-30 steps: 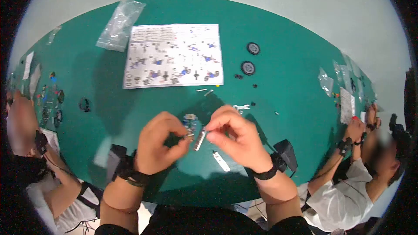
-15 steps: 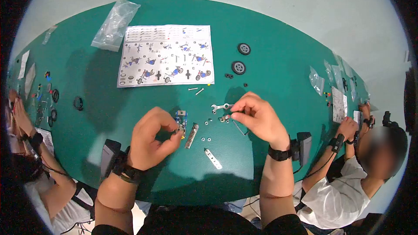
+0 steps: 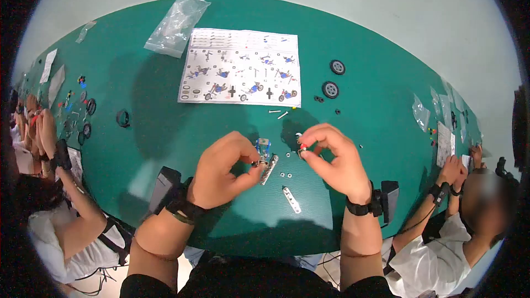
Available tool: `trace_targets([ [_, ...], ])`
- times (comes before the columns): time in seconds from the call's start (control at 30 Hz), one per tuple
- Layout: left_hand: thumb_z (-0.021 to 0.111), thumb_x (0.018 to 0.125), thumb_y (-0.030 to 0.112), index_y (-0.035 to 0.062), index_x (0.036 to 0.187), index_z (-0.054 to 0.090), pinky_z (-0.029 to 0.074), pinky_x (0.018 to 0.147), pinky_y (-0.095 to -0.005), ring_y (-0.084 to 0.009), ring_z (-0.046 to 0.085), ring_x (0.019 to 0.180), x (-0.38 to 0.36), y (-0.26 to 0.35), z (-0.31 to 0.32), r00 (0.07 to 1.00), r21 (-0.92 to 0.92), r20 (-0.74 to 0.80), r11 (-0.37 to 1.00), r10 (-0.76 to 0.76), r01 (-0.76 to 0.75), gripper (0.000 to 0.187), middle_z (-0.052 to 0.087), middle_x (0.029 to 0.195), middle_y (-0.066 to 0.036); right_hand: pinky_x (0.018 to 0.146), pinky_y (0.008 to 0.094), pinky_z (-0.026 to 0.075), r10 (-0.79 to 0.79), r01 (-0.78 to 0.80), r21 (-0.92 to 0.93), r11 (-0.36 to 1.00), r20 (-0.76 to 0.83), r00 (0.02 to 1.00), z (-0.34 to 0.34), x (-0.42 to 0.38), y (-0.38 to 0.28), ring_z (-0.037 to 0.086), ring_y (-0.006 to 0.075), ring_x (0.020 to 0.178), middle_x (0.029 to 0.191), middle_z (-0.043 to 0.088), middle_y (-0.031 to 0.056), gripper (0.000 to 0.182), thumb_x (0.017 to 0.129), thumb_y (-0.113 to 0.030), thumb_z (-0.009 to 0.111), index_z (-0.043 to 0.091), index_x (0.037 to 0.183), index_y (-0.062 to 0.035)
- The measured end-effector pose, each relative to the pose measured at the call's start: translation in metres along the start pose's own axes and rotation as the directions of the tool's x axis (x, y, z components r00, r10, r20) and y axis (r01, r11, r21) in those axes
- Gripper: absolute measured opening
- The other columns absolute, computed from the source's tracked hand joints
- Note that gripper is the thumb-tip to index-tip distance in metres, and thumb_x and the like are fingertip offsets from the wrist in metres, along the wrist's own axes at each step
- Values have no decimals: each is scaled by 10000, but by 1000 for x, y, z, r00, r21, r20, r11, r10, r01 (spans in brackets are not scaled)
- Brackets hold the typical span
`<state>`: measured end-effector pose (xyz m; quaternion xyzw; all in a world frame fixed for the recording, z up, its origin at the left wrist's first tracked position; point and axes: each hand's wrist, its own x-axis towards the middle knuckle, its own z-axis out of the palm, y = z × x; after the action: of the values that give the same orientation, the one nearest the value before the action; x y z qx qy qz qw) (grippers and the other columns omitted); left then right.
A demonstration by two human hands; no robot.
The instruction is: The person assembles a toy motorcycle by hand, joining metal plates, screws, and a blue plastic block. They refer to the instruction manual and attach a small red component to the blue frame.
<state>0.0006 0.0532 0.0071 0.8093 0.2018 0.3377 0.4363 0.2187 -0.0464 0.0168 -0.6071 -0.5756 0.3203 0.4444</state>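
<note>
My left hand (image 3: 229, 168) is closed, thumb and forefinger pinching the near end of a small blue-and-metal model assembly (image 3: 263, 144). Beside that assembly lies a perforated metal strip (image 3: 270, 168); a second perforated strip (image 3: 291, 200) is nearer to me. My right hand (image 3: 338, 157) pinches a small red piece (image 3: 303, 147) between thumb and fingertips, its exact kind too small to make out. The jaw of a metal wrench (image 3: 298, 134) shows just past those fingers, the rest hidden. Small nuts (image 3: 286, 175) sit between the hands.
A printed instruction sheet (image 3: 240, 66) lies ahead, with two screws (image 3: 282, 115) below it. Two wheels (image 3: 330, 89) and small black parts (image 3: 319, 99) are at its right. A clear plastic bag (image 3: 176, 26) is behind left. Other people work at both sides of the green table (image 3: 160, 171).
My right hand has lifted the small red piece from among the parts near the wrench. The left hand keeps its pinch at the assembly. The whole view has shifted, so the table appears further right.
</note>
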Motion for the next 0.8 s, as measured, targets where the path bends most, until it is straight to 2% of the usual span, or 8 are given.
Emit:
trace_targets([
  [0.1, 727, 694, 10, 52, 830, 564, 462, 593, -289, -202, 569, 679, 0, 2, 1, 1000, -16, -2, 1000, 16, -16, 217, 570, 771, -71, 698, 241, 487, 40, -42, 340, 939, 11, 999, 17, -8, -6, 606, 121, 860, 1009, 622, 82, 176, 810, 58, 630, 572, 953, -26],
  [0.13, 728, 694, 12, 53, 831, 565, 462, 594, -291, -204, 571, 680, 0, 3, 1, 1000, -20, -1, 999, 27, -27, 217, 570, 769, -71, 708, 229, 479, -9, 6, 374, 927, 5, 1000, 22, -9, -7, 593, 98, 841, 1008, 621, 81, 179, 825, 71, 610, 562, 969, -24],
  [0.27, 731, 692, 18, 57, 824, 564, 464, 602, -303, -221, 573, 680, -2, 2, 3, 998, -20, -10, 998, 54, -54, 217, 571, 763, -70, 707, 235, 475, -120, 121, 372, 920, -25, 992, 34, -10, -7, 595, 117, 829, 1011, 620, 100, 221, 808, 87, 611, 559, 986, -33],
  [0.57, 735, 680, 13, 58, 825, 564, 467, 605, -316, -242, 585, 695, -2, 2, 4, 994, -3, -22, 994, 105, -106, 228, 586, 775, -76, 694, 238, 468, -142, 177, 371, 911, -120, 983, 45, -13, -14, 595, 128, 843, 973, 608, 92, 244, 791, 88, 630, 547, 981, -41],
  [0.8, 724, 679, -2, 50, 840, 573, 469, 603, -313, -246, 586, 697, -2, 3, 6, 995, -24, -7, 995, 98, -98, 227, 579, 772, -80, 701, 268, 486, -161, 195, 251, 948, -152, 975, 50, -14, -20, 606, 178, 824, 940, 610, 105, 243, 777, 63, 681, 567, 968, -36],
])
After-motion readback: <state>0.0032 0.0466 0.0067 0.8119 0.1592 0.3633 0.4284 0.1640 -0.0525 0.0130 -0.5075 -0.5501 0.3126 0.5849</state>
